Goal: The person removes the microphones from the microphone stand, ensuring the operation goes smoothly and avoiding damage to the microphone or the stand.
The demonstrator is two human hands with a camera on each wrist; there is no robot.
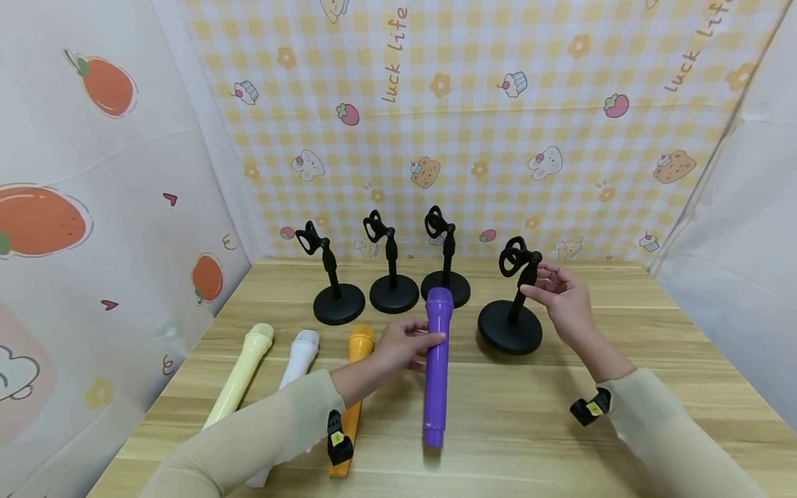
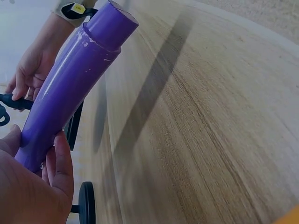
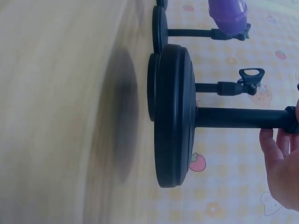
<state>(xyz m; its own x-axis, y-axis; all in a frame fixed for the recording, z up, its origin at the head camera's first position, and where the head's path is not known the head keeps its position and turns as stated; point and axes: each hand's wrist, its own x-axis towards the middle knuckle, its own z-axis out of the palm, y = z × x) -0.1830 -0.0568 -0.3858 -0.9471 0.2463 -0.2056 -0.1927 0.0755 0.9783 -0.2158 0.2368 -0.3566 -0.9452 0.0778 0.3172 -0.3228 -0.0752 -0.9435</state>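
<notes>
My left hand (image 1: 401, 344) grips a purple microphone (image 1: 437, 373) around its body, with its head pointing away from me. In the left wrist view the purple microphone (image 2: 70, 88) is raised above the table, its shadow falling on the wood. Off to the right, my right hand (image 1: 568, 302) holds a black microphone stand (image 1: 510, 326) by its upright, just below the clip. The right wrist view has the round base (image 3: 174, 116) of that stand raised off the tabletop, a shadow beside it. The stand's clip (image 1: 514, 257) holds no microphone.
Three more black stands, left (image 1: 339, 304), middle (image 1: 394, 294) and right (image 1: 459, 285), form a row at the back. A yellow microphone (image 1: 239, 377), a white microphone (image 1: 297, 363) and an orange microphone (image 1: 360, 346) lie on the wooden table (image 1: 517, 429) at left, partly behind my left arm.
</notes>
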